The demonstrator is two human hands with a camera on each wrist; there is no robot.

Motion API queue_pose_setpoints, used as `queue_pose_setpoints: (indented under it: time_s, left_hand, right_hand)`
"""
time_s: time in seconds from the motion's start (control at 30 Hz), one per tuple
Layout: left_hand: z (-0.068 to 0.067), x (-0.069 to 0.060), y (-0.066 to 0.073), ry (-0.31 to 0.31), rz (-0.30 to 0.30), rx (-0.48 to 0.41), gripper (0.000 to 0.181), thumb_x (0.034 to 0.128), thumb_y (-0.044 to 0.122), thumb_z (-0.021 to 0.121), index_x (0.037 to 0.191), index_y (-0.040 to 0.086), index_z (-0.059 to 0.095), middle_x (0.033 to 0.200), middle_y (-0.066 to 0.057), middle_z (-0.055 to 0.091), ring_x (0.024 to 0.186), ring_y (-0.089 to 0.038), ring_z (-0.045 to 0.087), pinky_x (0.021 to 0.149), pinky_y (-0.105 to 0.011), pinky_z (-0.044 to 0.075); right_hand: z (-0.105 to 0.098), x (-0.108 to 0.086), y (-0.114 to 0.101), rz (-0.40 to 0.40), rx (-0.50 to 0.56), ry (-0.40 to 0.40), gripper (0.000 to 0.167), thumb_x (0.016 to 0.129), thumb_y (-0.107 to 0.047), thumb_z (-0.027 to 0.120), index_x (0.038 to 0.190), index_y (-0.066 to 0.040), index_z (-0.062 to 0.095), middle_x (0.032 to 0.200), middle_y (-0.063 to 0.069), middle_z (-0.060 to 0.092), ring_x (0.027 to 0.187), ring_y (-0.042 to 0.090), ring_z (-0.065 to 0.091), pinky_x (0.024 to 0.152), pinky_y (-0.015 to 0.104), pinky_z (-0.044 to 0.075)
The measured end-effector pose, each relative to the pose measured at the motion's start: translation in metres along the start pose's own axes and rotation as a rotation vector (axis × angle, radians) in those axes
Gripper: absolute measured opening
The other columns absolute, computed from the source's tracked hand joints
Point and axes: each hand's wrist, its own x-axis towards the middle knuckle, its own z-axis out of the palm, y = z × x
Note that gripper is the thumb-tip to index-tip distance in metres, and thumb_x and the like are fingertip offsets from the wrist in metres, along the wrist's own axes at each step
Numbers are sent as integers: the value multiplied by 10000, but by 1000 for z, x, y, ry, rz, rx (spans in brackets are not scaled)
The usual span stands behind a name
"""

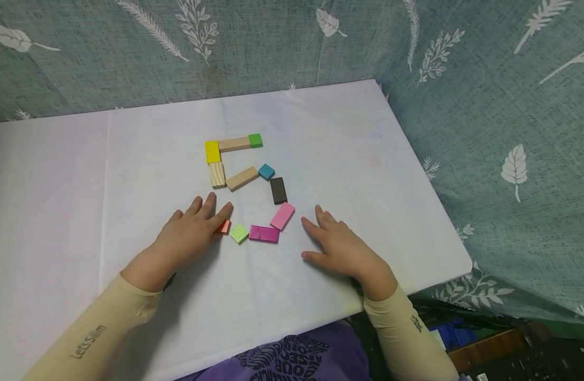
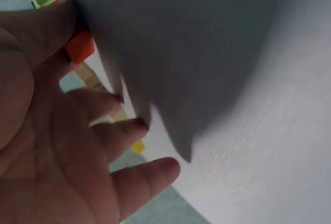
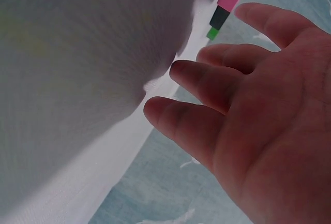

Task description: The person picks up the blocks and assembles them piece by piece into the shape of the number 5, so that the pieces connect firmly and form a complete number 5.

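Note:
My left hand [image 1: 187, 235] pinches an orange block [image 1: 223, 227] between thumb and index finger, at the left end of a curving row of blocks. In the left wrist view the orange block [image 2: 80, 46] shows between those two digits; the other fingers are spread. Beside it, a light green block [image 1: 240, 234] adjoins a magenta block [image 1: 264, 234]. To the right, my right hand [image 1: 344, 248] holds nothing, its fingers extended and apart near the pink block [image 1: 282, 216]. In the right wrist view the palm of the right hand [image 3: 258, 110] faces the camera.
The row continues with a black block [image 1: 278, 190], blue block [image 1: 266, 171], plain wooden block [image 1: 242, 179], striped wooden block [image 1: 217, 175], yellow block [image 1: 213, 152], another wooden block [image 1: 234, 144] and green block [image 1: 255, 140]. The white tabletop [image 1: 368, 159] meets patterned green cloth [image 1: 272, 47].

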Motion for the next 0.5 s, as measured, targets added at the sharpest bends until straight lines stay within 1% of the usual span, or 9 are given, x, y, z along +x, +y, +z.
queue_pose_setpoints:
  time_s: [0.13,0.2,0.37,0.5]
  left_hand:
    - [1,4,1,34,-19,-14,655,1007,346,604,1585,187,339,1624,-255,281,1447,-523,328,1021,-722,406]
    - [1,4,1,37,-31,-26,681,991,385,628,1578,174,355,1624,-255,284,1448,-520,328,1023,-717,408]
    - [-1,3,1,24,-33,-29,683,974,381,658,1567,182,383,1617,-261,294,1449,-523,323,1022,-717,410]
    - [0,2,1,39,-21,-22,676,967,381,671,1559,204,399,1599,-269,324,1435,-530,343,1005,-716,425]
  right_hand:
    - [0,1,1,1,1,-1,756,957,-457,644,1585,-167,337,1675,207,144,1546,391,200,1202,623,248]
    - [1,1,1,-2,0,0,756,958,-459,643,1585,-168,338,1675,207,143,1546,389,201,1202,622,249]
    - [1,1,1,2,-6,1,755,957,-456,645,1583,-165,341,1673,208,146,1543,390,209,1199,623,255]
    - [1,0,1,6,-4,-2,755,956,-454,648,1583,-166,341,1674,205,149,1544,390,207,1200,624,251]
